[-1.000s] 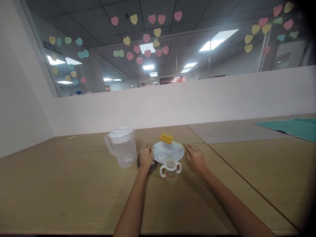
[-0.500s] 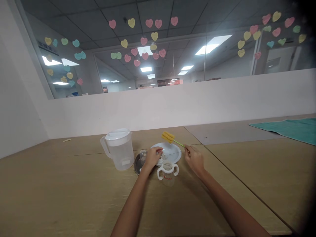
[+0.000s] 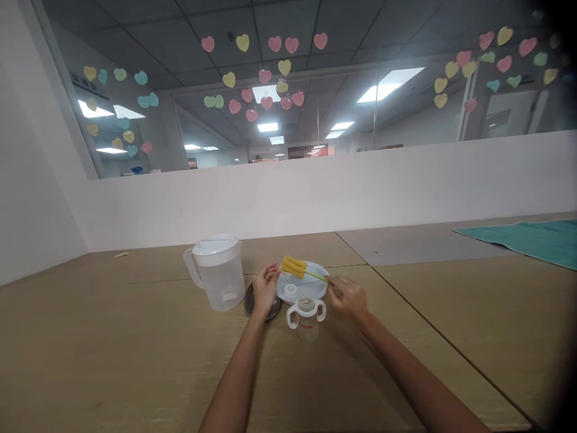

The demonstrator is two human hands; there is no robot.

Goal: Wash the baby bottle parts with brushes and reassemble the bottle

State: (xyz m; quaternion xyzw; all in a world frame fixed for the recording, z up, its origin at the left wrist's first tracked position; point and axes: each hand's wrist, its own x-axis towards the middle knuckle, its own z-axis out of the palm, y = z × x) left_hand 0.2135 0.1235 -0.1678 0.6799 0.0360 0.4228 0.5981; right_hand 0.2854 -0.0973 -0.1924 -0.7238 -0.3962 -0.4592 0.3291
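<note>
My right hand (image 3: 348, 296) grips the green stem of a sponge brush (image 3: 294, 267). Its yellow sponge head points left over the white plate (image 3: 321, 288). At the left rim of that plate, my left hand (image 3: 265, 287) is closed, with a small translucent piece at its fingertips, close to the sponge; its kind is unclear. A white ring-shaped piece (image 3: 291, 291) lies in the plate. In front stands a clear baby bottle (image 3: 307, 325) with two white handles and an open top. A dark round dish (image 3: 273, 311) is partly hidden under my left hand.
Left of the dish stands a clear plastic pitcher (image 3: 223, 281) with a white lid. A teal cloth (image 3: 532, 237) lies at the far right of the wooden table (image 3: 135, 349). A white wall (image 3: 306, 195) with a window above it rises behind.
The brush has moved left and down, bringing its sponge close to my left fingers. My left hand has shifted left and slightly up, uncovering the white ring-shaped piece.
</note>
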